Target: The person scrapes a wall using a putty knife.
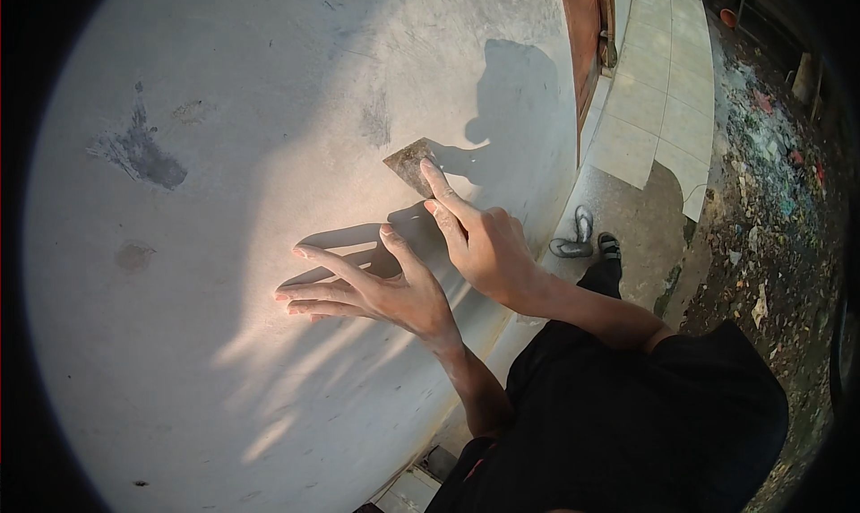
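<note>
A pale grey wall (188,307) with a smooth, patchy surface fills the left and middle of the view. My right hand (491,247) is closed round a putty knife, its index finger stretched along the blade. The putty knife's square metal blade (407,161) is stained and lies close against the wall; its handle is hidden in my hand. To the lower left, my left hand (394,296) is open, fingers spread, at the wall with nothing in it. Whether its fingertips touch the surface, I cannot tell. Whitish dust marks the fingers of both hands.
Dark grey patches (148,155) mark the wall. A reddish-brown wooden frame (584,47) stands at its far end, beside pale floor tiles (649,96). Loose sandals (573,242) lie near my foot on the concrete. Littered ground (752,235) runs along the right.
</note>
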`<action>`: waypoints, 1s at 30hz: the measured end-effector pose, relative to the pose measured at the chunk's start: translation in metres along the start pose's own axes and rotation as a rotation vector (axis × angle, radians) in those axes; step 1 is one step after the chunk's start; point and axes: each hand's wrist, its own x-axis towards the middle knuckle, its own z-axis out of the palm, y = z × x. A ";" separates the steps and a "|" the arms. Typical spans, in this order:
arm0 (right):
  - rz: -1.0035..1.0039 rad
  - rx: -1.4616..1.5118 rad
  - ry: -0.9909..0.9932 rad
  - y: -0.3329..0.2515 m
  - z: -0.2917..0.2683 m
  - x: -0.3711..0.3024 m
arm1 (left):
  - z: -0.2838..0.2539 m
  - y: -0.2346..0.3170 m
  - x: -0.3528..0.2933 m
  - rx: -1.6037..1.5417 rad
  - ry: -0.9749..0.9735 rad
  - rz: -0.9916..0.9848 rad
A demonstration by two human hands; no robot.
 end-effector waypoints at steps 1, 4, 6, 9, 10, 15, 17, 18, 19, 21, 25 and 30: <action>0.005 0.000 -0.002 0.003 0.002 -0.003 | -0.003 -0.001 -0.002 0.002 -0.005 0.000; -0.122 0.048 0.084 0.016 0.014 0.001 | -0.001 -0.001 0.000 0.014 0.002 0.021; -0.186 0.120 0.187 0.020 0.020 0.001 | -0.004 0.000 -0.002 0.004 -0.028 0.006; -0.188 0.051 0.192 0.022 0.022 0.002 | -0.004 -0.004 0.000 -0.023 -0.013 0.046; -0.188 0.052 0.188 0.026 0.026 0.000 | -0.006 -0.005 -0.003 -0.020 -0.013 0.044; -0.283 -0.032 0.305 0.017 0.015 0.025 | -0.006 -0.001 -0.003 -0.013 -0.039 0.014; -0.308 0.007 0.301 0.025 0.023 0.012 | -0.006 -0.002 -0.005 0.003 -0.040 0.010; -0.336 0.044 0.300 0.028 0.026 0.010 | -0.004 -0.002 -0.004 0.016 -0.037 0.007; -0.338 0.045 0.306 0.032 0.027 0.012 | -0.002 -0.002 -0.002 0.012 -0.035 0.012; -0.294 0.119 0.244 0.026 0.017 0.013 | -0.004 -0.002 -0.003 0.000 -0.026 0.007; -0.182 -0.059 0.191 0.014 0.004 0.014 | -0.002 0.002 -0.003 -0.015 -0.004 0.002; -0.128 0.066 0.048 0.017 0.005 0.003 | 0.002 0.001 -0.003 0.045 0.000 0.000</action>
